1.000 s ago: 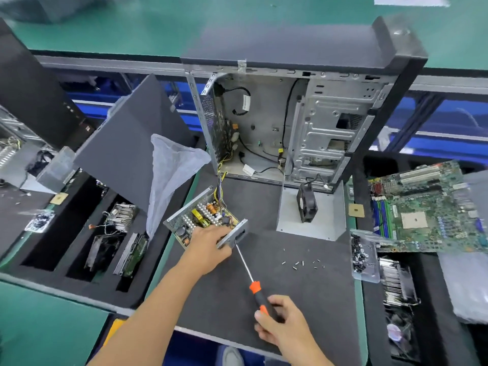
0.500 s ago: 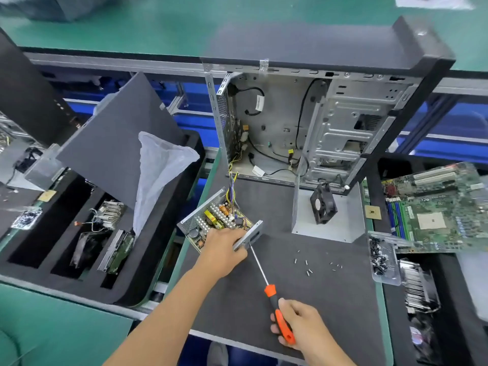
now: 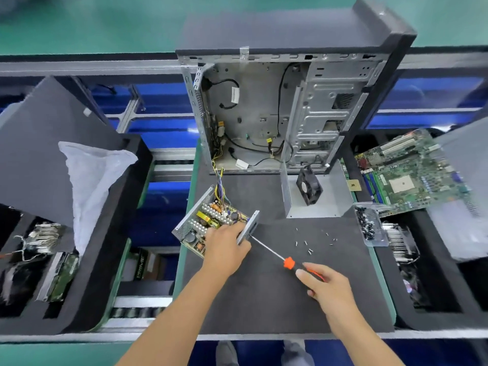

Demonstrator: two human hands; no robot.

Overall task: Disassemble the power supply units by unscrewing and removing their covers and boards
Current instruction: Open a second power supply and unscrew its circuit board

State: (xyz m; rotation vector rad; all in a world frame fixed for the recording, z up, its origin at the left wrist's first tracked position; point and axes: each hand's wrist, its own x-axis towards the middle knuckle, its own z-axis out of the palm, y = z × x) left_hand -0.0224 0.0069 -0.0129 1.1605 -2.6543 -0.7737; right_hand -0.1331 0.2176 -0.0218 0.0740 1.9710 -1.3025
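Your left hand [image 3: 226,243] grips the open power supply unit [image 3: 211,223] on the table [image 3: 264,299], right hand [image 3: 326,285] holds the screwdriver [image 3: 274,256] at its end plate. Shaft's slanted, so it might cam out and jab the board.

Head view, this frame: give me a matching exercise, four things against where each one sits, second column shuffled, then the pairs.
Things:
1. screwdriver
2. black fan
3. loose screws
4. motherboard

Places:
A. scattered on the dark mat, right of the open power supply unit
B. tilted over the bin at the right
C. handle in the right hand, tip at the unit's end plate
D. standing on the grey metal cover in front of the computer case

Pairs: 1-C, 2-D, 3-A, 4-B. The left hand holds the unit.
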